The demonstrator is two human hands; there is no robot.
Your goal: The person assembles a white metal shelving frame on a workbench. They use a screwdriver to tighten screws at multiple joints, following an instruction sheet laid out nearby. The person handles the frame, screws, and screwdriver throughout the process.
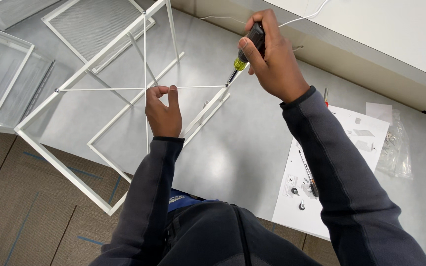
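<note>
Between the hands, a thin rod (188, 87); left hand (163, 114) pinches it; right hand (272, 61) grips screwdriver (245, 51).

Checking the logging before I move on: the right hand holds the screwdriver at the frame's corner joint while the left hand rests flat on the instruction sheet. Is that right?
Not quite. The head view shows the left hand pinching the thin white cross rod of the white frame, not resting on the instruction sheet. The right hand does hold the screwdriver at the corner joint.
</note>
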